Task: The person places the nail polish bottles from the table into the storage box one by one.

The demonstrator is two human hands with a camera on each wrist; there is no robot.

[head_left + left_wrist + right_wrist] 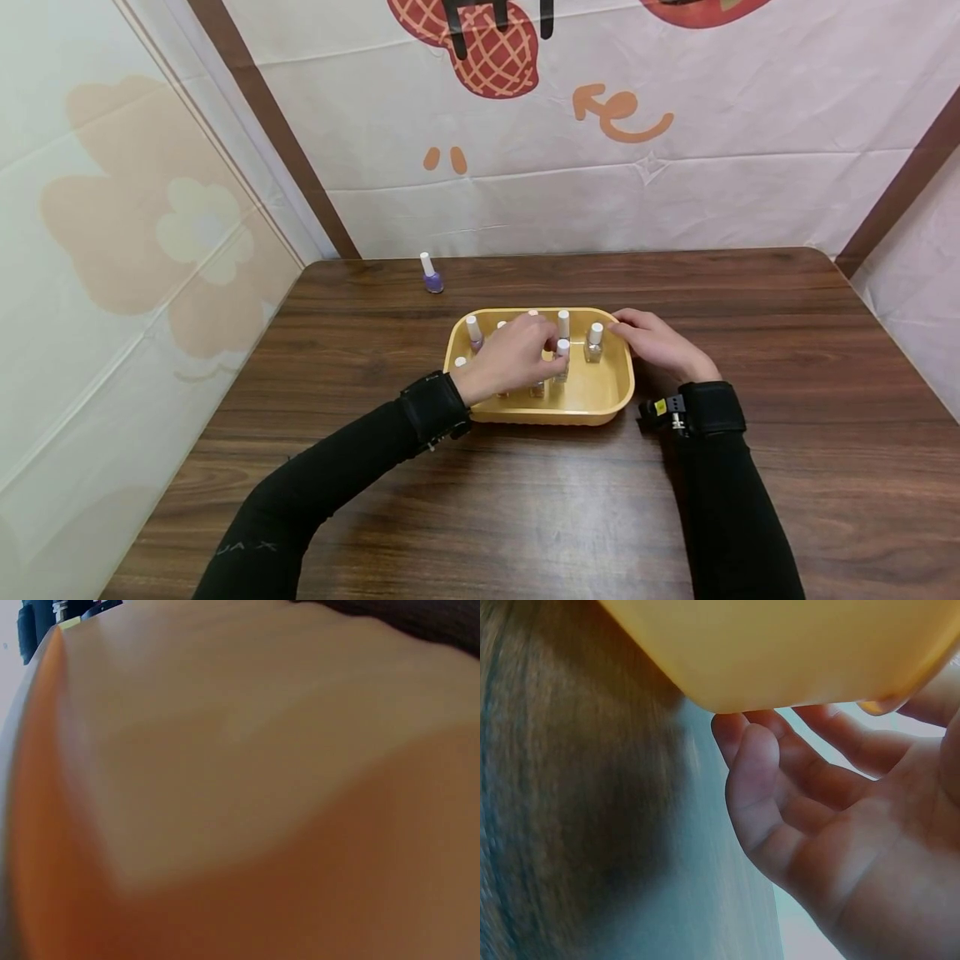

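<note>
A yellow tray [603,398] holds several small nail polish bottles with white caps. My left hand [512,357] reaches over its left half and pinches a clear nail polish bottle [562,358] between thumb and fingertips. Other bottles stand partly hidden beneath that hand. At the tray's right end, my right hand [667,346] grips the rim, its fingers against the outer wall [780,660] in the right wrist view. One clear bottle [594,343] stands inside near that end. Blurred skin fills most of the left wrist view.
A purple nail polish bottle [432,282] stands alone on the brown wooden table [525,508], behind the tray and to its left. A printed white cloth [750,183] hangs along the table's back edge, and another pale sheet [112,350] hangs at the left.
</note>
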